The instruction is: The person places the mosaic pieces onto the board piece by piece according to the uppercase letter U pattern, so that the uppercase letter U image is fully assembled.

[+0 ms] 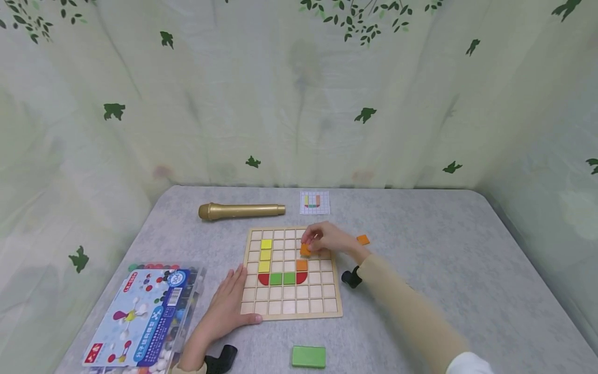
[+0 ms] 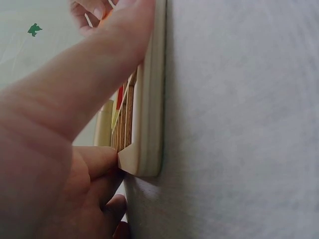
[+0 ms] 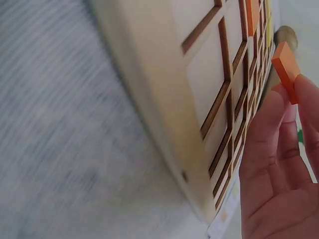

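Observation:
A wooden grid board [image 1: 288, 317] lies on the table with three yellow squares [image 1: 265, 255] in a column, two green squares [image 1: 289, 278], red rounded corner pieces [image 1: 301, 278] at both ends of the green, and an orange square [image 1: 302, 265] above the right red one. My right hand [image 1: 330, 239] pinches another orange square tile [image 3: 286, 64] between thumb and fingertips, over the board's upper right part. My left hand [image 1: 229, 301] rests against the board's lower left corner, fingers along the left side and thumb at the front edge. One more orange tile [image 1: 363, 239] lies right of the board.
A pattern card [image 1: 315, 202] with a coloured U shape and a gold microphone-shaped object [image 1: 241, 211] lie behind the board. At left stands a clear plastic box [image 1: 140, 317] with a blue printed cover and coloured balls. A green block [image 1: 309, 357] lies in front.

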The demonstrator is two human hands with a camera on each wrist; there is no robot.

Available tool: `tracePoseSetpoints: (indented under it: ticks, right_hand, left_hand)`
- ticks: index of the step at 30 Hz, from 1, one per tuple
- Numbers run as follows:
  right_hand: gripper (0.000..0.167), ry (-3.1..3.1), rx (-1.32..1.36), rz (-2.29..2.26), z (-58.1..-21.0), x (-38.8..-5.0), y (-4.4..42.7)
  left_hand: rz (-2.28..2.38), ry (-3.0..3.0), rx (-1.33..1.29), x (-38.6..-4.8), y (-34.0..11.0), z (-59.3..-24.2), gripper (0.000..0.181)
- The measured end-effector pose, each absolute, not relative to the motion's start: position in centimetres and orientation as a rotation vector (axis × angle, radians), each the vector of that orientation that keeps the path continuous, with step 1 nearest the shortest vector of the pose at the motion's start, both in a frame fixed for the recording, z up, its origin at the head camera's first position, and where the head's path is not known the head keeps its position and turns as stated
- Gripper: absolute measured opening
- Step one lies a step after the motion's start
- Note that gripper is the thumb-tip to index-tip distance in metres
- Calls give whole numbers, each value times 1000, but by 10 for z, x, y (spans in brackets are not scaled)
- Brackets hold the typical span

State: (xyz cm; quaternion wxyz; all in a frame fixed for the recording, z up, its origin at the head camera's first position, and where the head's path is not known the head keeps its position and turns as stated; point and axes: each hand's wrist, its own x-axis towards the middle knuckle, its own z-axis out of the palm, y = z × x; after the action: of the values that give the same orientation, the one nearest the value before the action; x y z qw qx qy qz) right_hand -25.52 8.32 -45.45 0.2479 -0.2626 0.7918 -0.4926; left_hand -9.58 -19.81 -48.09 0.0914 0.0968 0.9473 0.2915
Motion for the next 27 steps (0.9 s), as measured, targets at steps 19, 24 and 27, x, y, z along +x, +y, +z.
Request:
tracePoseSetpoints:
  ticks: [19,24,27]
  right_hand:
    - [14,2303,-658,-1167,-454,-248,59]
    - [14,2326,-658,-1161,-455,-248,60]
    - [12,2295,-649,-1210,-457,-250,64]
  left_hand:
    - [880,2800,273,-95,-198,-478,121]
    - [862,2798,276,-96,-198,-480,121]
    - [861,2803,281,-96,-199,-481,122]
